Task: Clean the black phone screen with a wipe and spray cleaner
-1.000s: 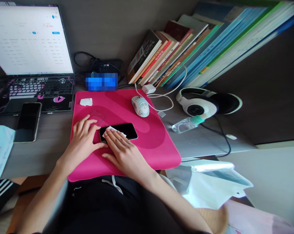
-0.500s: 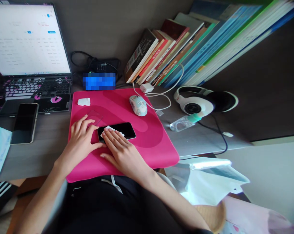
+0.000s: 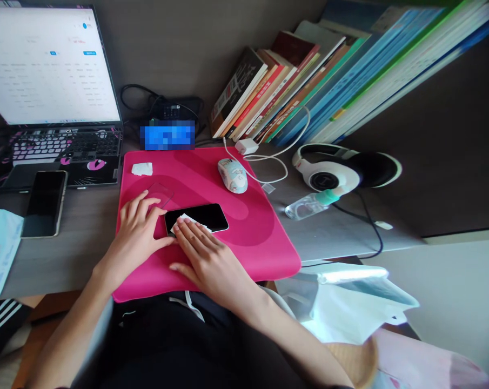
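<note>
A black-screened smartphone [image 3: 214, 216] lies face up on the pink desk mat [image 3: 264, 237]. My left hand [image 3: 141, 227] is at its left end, thumb and index finger bracketing the edges there, the other fingers spread. My right hand [image 3: 199, 246] presses a folded white wipe [image 3: 184, 218] onto the left part of the screen. Its fingers lie close together over the wipe, the thumb apart on the mat. Just beyond my left fingertips is a thin clear sheet [image 3: 163, 193]. Farther back on the mat rests a small white folded piece [image 3: 142, 169].
A patterned mouse [image 3: 233, 176] sits on the mat, by a white charger cable [image 3: 264, 158]. To the right are a clear spray bottle [image 3: 303, 207] and headphones [image 3: 329, 175]. On the left stand a laptop [image 3: 61, 143] and a second phone [image 3: 45, 202]. Books [image 3: 268, 97] line the back.
My right hand and the wipe have slid slightly toward me on the phone screen. The left hand keeps its place at the phone's end. The whole view has shifted a little.
</note>
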Tool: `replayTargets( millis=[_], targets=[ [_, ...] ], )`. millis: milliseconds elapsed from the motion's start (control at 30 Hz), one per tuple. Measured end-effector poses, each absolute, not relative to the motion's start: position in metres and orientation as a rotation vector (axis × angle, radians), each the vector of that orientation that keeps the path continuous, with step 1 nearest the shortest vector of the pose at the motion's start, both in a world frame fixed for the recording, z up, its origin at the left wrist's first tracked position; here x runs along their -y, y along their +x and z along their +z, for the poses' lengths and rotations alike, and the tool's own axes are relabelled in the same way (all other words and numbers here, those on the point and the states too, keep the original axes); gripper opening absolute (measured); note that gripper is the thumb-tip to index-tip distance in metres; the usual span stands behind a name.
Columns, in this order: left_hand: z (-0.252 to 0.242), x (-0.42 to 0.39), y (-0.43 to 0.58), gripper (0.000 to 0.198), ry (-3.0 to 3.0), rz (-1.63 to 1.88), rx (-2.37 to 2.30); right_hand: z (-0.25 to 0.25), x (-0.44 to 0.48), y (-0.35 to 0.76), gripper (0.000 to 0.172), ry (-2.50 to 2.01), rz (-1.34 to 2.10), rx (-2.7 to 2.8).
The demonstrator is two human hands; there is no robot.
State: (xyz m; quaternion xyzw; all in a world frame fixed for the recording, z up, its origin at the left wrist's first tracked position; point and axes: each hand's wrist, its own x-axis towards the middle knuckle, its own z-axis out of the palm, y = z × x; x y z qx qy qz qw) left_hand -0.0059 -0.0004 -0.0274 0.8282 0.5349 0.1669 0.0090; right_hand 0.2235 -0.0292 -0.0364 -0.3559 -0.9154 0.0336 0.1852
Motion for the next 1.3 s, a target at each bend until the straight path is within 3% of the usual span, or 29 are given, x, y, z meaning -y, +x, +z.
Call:
replayTargets(
  millis=[333,700,967,1300],
  targets=[
    [-0.033,0.0,-0.008,0.057,2.64,0.545,-1.663,-0.039,0.012,0.208,0.064,-1.04,0.146,2.528],
    [-0.029,0.001,-0.006,0.054,2.6,0.528,-1.704,-0.043,0.007,0.204,0.077,-0.987,0.162,2.534],
    [-0.025,0.001,-0.004,0.058,2.61,0.502,-1.663,-0.033,0.024,0.236,0.061,-0.879,0.126,2.581],
    [-0.024,0.002,-0.004,0.063,2.567,0.496,-1.661,-0.049,0.028,0.263,0.055,-1.184,-0.102,2.42]
  ],
)
